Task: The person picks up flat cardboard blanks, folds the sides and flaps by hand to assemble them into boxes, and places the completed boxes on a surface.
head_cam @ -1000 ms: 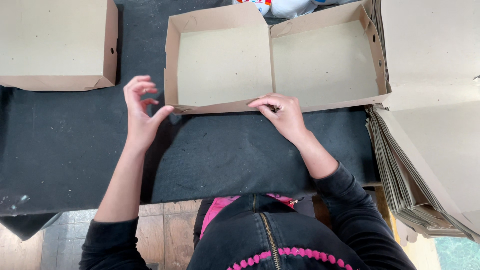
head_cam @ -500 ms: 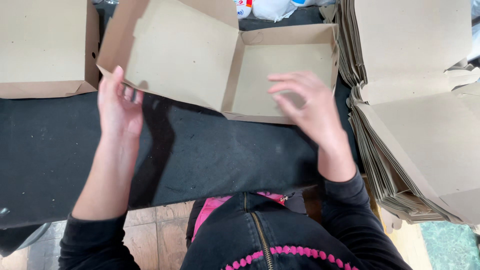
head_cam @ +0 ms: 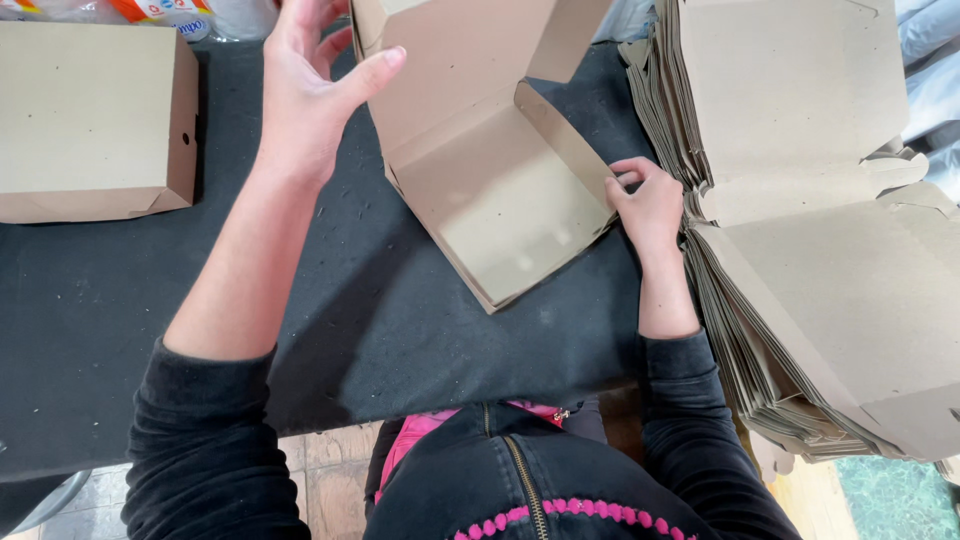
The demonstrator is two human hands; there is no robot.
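hands apart: left hand [head_cam: 305, 90] raised, gripping cardboard box [head_cam: 490, 170] lid; right hand [head_cam: 645, 205] pinching its side wall.

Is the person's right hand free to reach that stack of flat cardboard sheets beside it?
Probably yes. The right hand pinches the open box's side flap right at the stack of flat cardboard sheets, with nothing between them, though it would have to let go first.

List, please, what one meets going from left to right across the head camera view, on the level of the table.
Closed cardboard box → left hand → half-folded cardboard box → right hand → stack of flat cardboard blanks.
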